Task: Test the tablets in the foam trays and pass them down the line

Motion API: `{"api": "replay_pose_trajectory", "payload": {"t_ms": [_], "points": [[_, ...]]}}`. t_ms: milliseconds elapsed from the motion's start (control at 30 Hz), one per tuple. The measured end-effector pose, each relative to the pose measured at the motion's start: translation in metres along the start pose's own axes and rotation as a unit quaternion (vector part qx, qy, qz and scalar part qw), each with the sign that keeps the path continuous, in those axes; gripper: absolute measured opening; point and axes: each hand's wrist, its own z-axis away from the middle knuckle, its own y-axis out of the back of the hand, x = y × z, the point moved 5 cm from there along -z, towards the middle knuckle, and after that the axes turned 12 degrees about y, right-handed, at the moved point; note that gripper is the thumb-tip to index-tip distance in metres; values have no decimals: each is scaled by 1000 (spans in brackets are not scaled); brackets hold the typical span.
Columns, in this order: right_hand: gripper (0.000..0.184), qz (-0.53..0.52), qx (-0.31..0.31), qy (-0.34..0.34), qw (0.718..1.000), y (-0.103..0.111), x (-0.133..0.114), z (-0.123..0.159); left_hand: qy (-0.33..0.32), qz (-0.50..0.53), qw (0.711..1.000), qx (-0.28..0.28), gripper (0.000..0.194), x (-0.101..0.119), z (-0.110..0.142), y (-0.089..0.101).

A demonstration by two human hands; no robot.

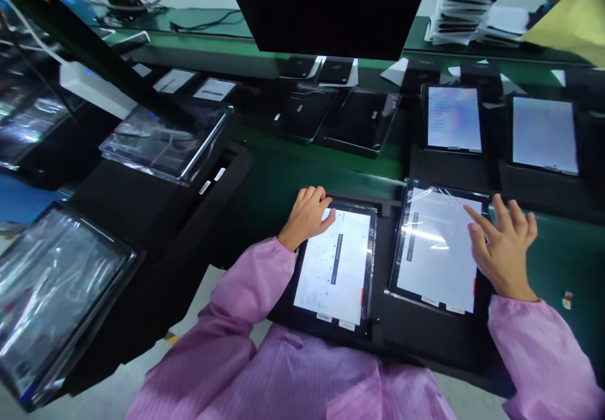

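Two lit tablets lie side by side in black trays in front of me. My left hand [308,215] rests on the top left corner of the left tablet [335,267], fingers curled and thumb on the screen. My right hand [501,246] hovers over the right edge of the right tablet [437,250], which is wrapped in clear film. Its fingers are spread and the index finger points at the screen. Both arms wear pink sleeves.
Two more lit tablets [454,118] [544,134] stand behind on the green bench [293,174], beside dark ones [362,120]. Film-wrapped tablets [165,139] [51,291] sit on black stands at left. A dark monitor [326,7] hangs above; a paper stack [466,4] lies at the back right.
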Motion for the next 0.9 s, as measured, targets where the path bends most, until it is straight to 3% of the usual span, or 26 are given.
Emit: {"api": "replay_pose_trajectory", "payload": {"t_ms": [133, 233, 300, 367, 467, 533, 633, 733, 800, 900], "points": [[38, 33, 30, -51, 998, 21, 3, 10, -16, 17, 999, -32, 30, -2, -8, -5], [42, 50, 29, -170, 984, 47, 18, 27, -35, 41, 997, -53, 29, -5, -17, -1], [42, 49, -6, -286, 957, 63, 36, 50, -50, 71, 993, -80, 29, -8, -24, 9], [34, 48, -49, -381, 922, 79, 54, 79, -34, 148, 978, -143, 26, -13, -29, 23], [20, 31, -111, -461, 880, 92, 73, 124, 41, 259, 924, -278, 32, -18, -27, 46], [17, 10, -142, -495, 857, 90, 81, 146, 81, 262, 915, -296, 38, -17, -24, 60], [22, -14, -160, -513, 843, 75, 93, 159, 160, 274, 920, -229, 37, -13, -25, 71], [22, -35, -150, -499, 853, 60, 103, 151, 236, 337, 896, -165, 37, -8, -36, 70], [21, -60, -138, -470, 870, 58, 106, 140, 224, 409, 880, -86, 40, -5, -48, 79], [24, -116, -128, -395, 902, 68, 105, 119, 116, 502, 857, 29, 42, 0, -55, 109]]}}
